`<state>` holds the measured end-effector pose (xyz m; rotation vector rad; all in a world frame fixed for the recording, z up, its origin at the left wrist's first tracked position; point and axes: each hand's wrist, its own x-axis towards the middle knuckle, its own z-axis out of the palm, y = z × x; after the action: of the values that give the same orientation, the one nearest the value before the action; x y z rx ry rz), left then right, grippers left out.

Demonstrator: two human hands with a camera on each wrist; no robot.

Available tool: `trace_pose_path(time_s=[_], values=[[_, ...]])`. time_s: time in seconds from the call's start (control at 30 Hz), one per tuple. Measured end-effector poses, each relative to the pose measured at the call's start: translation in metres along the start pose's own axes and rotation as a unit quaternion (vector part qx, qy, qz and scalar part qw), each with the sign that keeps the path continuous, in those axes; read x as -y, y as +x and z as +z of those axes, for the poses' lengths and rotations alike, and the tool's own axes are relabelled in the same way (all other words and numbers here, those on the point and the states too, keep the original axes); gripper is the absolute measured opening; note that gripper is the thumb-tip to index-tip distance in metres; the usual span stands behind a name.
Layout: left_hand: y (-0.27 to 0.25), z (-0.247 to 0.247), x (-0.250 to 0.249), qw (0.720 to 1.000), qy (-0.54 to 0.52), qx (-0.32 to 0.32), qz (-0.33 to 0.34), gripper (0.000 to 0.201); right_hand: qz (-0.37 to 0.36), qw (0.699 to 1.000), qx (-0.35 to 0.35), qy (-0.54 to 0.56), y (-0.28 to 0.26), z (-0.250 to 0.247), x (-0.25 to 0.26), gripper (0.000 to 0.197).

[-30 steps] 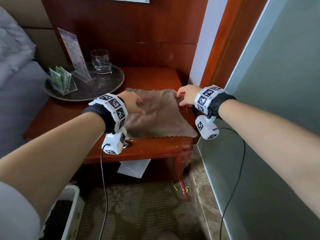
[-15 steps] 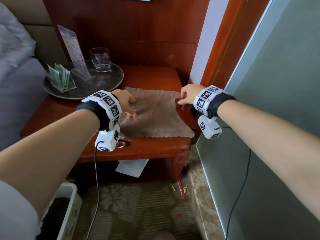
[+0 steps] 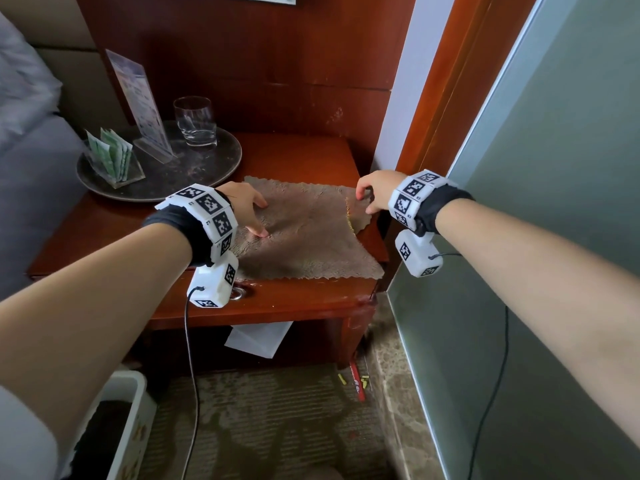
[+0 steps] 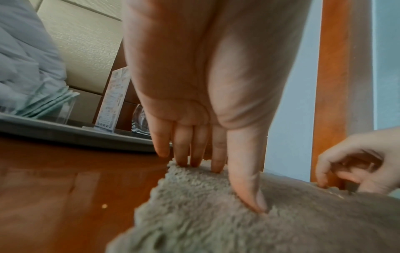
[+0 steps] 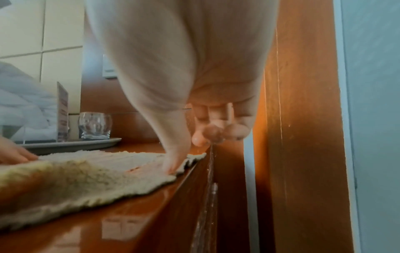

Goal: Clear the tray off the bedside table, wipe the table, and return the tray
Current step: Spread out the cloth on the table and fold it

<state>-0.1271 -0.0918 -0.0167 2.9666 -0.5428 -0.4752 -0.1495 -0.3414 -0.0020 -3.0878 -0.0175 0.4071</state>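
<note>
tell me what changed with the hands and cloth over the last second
The left hand slid leftward to the cloth's left edge, fingertips pressing it flat. The right hand drew back to the right edge, thumb still on it, where a narrow strip now lies folded over. The tray with its glass stayed put on the table.

Hotel bedroom. Bed with grey bedding (image 3: 24, 109) left of the grips, padded headboard (image 3: 79, 81), wood-panelled wall behind red wooden bedside desk (image 3: 294, 157). Round tray (image 3: 194, 174) carries glass (image 3: 194, 121), acrylic info card (image 3: 138, 102), sachet holder (image 3: 110, 157). Patterned carpet (image 3: 259, 420) below.
</note>
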Motion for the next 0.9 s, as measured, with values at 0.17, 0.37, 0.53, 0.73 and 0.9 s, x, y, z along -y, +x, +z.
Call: trace_pose_path(time_s=[0.17, 0.37, 0.53, 0.73, 0.9], values=[[-0.007, -0.002, -0.008, 0.999, -0.031, -0.029, 0.014, 0.065, 0.027, 0.997, -0.04, 0.063, -0.011, 0.004, 0.003, 0.047], [-0.013, 0.009, -0.019, 0.998, -0.042, -0.028, 0.031, 0.072, 0.069, 0.994, -0.023, 0.076, -0.017, 0.024, 0.006, 0.059], [-0.016, 0.019, -0.016, 0.999, -0.043, -0.015, 0.022, 0.075, 0.097, 0.994, -0.03, 0.041, -0.023, 0.017, -0.001, 0.072], [-0.017, 0.017, -0.017, 0.999, -0.038, -0.016, 0.025, 0.074, 0.131, 0.982, -0.037, 0.133, -0.026, 0.03, -0.006, 0.085], [-0.016, 0.018, -0.018, 0.999, -0.035, -0.016, 0.023, 0.074, 0.146, 0.983, -0.015, 0.114, -0.028, 0.031, -0.006, 0.093]])
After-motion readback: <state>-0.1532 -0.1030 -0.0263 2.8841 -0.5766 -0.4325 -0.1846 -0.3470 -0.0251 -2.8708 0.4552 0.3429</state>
